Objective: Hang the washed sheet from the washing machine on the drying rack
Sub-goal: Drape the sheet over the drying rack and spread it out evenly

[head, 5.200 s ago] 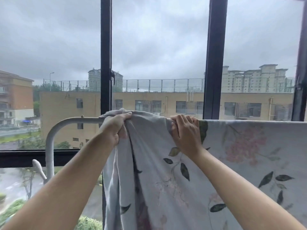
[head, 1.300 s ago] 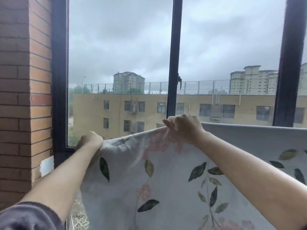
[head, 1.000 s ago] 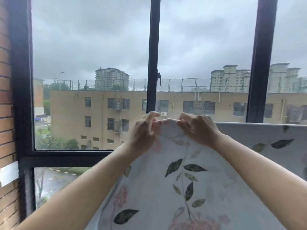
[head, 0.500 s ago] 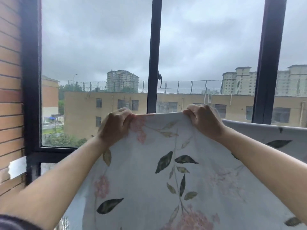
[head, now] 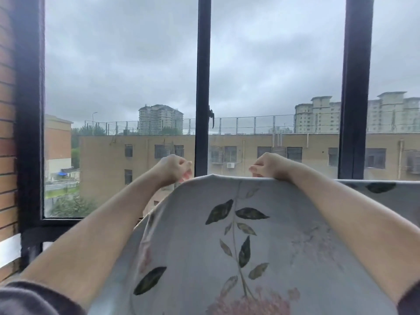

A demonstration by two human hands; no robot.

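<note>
A pale grey sheet (head: 284, 242) printed with dark leaves and pink flowers fills the lower middle and right, its top edge held up in front of the window. My left hand (head: 172, 165) grips the sheet's upper left part, fingers curled, the cloth falling away below it. My right hand (head: 270, 165) grips the top edge further right, knuckles up. To the right the sheet runs on in a level line, draped over something hidden; the drying rack itself is out of sight under the cloth.
A large window with black frame bars (head: 202, 87) stands right behind the sheet. A brick wall (head: 8, 133) closes the left side. Buildings and grey sky lie outside.
Both hands have spread further apart along the sheet's top edge and pushed it up and forward. The stretch between them is now taut and lies lower than the knuckles.
</note>
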